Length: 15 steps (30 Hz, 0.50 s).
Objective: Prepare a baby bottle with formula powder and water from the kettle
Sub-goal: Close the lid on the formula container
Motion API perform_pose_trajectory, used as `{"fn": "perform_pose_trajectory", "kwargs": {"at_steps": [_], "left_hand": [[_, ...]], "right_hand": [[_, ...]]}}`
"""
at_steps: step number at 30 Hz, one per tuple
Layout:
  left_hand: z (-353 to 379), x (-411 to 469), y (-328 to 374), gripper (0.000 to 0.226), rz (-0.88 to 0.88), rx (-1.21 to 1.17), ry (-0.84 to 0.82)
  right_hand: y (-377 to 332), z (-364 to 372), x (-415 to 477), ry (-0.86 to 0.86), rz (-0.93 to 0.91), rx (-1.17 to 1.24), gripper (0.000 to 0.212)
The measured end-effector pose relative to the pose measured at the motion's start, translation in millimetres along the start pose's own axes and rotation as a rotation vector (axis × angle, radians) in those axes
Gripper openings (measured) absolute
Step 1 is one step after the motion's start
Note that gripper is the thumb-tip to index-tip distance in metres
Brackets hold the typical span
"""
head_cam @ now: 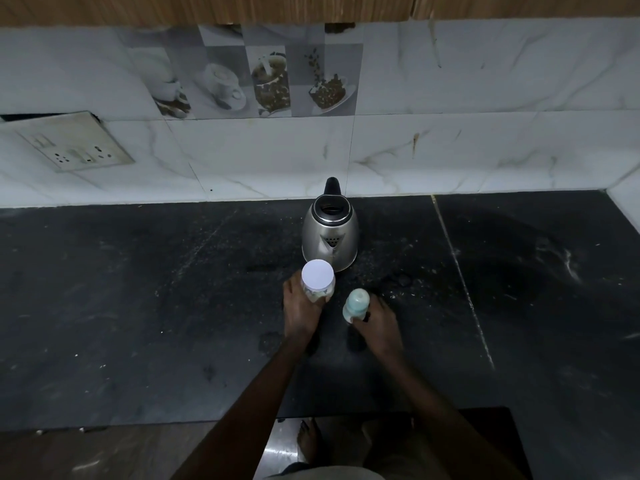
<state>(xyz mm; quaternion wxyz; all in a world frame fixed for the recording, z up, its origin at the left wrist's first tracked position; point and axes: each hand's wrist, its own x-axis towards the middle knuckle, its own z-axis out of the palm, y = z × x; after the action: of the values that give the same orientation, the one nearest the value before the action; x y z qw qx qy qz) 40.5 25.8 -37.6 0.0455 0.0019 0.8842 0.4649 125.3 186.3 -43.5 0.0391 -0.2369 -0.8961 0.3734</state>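
Observation:
A steel kettle (329, 233) with a black lid and handle stands on the dark counter (138, 306) near the tiled wall. Just in front of it, my left hand (300, 311) grips a clear jar (318, 280) with a white lid; pale powder shows inside. To its right, my right hand (375, 320) holds a small baby bottle (356, 304) with a pale green cap. Jar and bottle are both upright at counter level, a short gap apart.
A switch and socket plate (74, 142) hangs on the wall at the left. The wall turns a corner at the far right (623, 199). The counter's front edge (138, 426) runs below my arms, with the floor and a foot beyond it.

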Motion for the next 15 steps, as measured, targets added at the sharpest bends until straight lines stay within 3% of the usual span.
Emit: {"fn": "perform_pose_trajectory", "kwargs": {"at_steps": [15], "left_hand": [[3,-2,-1,0.082,-0.029,0.006,0.006]], "right_hand": [[-28,12,59,-0.025,0.081,0.014,0.054]]}}
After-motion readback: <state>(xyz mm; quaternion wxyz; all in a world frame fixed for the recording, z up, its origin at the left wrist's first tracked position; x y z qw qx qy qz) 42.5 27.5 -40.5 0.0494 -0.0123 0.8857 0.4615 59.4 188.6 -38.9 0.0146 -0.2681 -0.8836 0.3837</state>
